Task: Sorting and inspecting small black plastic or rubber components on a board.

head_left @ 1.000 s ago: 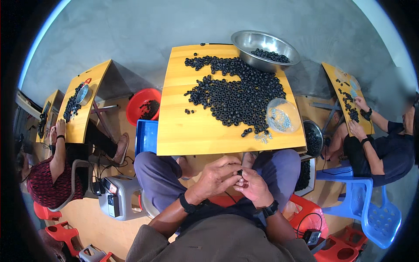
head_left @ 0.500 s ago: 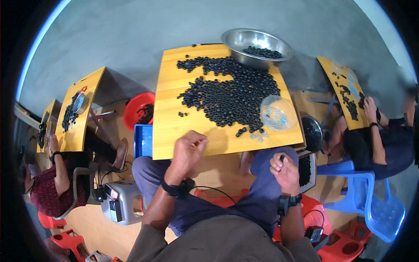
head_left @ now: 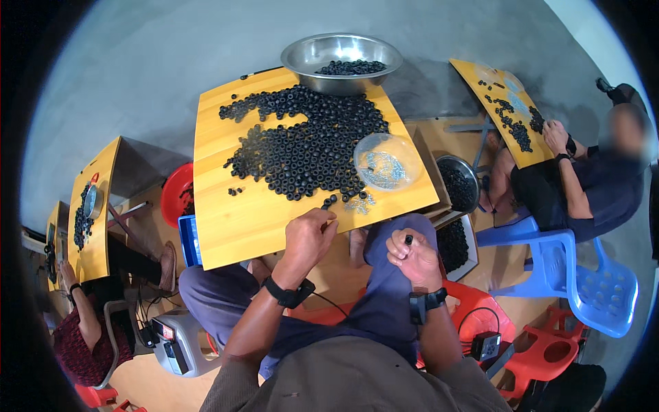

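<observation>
My right hand (head_left: 416,262) is closed around a small black cylindrical piece (head_left: 409,239), whose end shows above the fingers, over my right thigh. My left hand (head_left: 309,239) is at the front edge of the yellow wooden table (head_left: 240,237), thumb and fingers drawn together; what they hold, if anything, is hidden. Just beyond its fingertips lie a few black pieces (head_left: 329,202) and a small scatter of tiny silvery metal parts (head_left: 360,204). A large spread of black ring-shaped pieces (head_left: 309,151) covers the middle of the table. Beside it stands a clear round tub (head_left: 406,159) holding more silvery parts.
A steel basin (head_left: 309,77) with black pieces stands at the table's far edge. Right of the table are another basin (head_left: 472,196) and a box (head_left: 469,259) of black pieces. A red basin (head_left: 171,199) and blue crate (head_left: 189,242) sit left. People work at side tables.
My left hand has moved right along the table's front edge, closer to the loose metal parts. My right hand still holds the black piece. The whole view has shifted, so the table appears further left.
</observation>
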Motion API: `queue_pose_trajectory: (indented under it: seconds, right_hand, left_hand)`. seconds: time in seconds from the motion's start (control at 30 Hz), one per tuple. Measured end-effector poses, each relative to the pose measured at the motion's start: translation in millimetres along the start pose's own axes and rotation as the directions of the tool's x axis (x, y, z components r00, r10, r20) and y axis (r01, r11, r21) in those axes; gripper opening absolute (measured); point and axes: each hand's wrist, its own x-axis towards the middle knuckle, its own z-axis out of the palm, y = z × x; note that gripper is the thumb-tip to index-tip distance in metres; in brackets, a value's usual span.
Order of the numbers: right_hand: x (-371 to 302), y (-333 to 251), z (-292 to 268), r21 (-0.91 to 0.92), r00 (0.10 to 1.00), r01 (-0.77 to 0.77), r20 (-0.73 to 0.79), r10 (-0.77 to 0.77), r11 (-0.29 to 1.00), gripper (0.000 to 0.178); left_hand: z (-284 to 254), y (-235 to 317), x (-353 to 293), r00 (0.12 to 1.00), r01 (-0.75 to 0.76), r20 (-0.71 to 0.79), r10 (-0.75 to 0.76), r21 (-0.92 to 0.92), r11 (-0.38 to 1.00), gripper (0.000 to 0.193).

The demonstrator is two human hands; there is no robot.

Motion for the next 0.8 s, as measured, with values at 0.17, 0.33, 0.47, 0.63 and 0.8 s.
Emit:
queue_pose_trajectory:
  seconds: [0.17, 0.33, 0.47, 0.63, 0.8]
  right_hand:
    - [-2, -2, 2, -0.004, 1.000, 0.000, 0.014, 0.000, 1.000, 0.025]
    - [0, -4, 0, 0.002, 1.000, -0.006, 0.027, 0.006, 1.000, 0.027]
    - [0, -4, 1, -0.007, 0.999, -0.007, 0.031, 0.007, 1.000, 0.030]
    - [0, -5, 1, -0.017, 0.999, 0.003, 0.039, -0.003, 1.000, 0.031]
    - [0, -5, 2, -0.023, 1.000, 0.006, 0.025, -0.005, 1.000, 0.030]
  left_hand:
    - [15, 5, 16, 0.999, -0.048, 0.007, 0.047, 0.087, 0.995, 0.014]
    - [23, 0, 22, 0.991, -0.125, 0.062, 0.118, 0.137, 0.983, 0.012]
    - [21, -2, 21, 0.993, -0.115, 0.042, 0.109, 0.179, 0.977, 0.012]
    - [20, -8, 14, 0.999, -0.034, -0.011, 0.037, 0.174, 0.984, 0.015]
    - [20, -4, 15, 0.999, -0.030, -0.010, 0.033, 0.199, 0.980, 0.021]
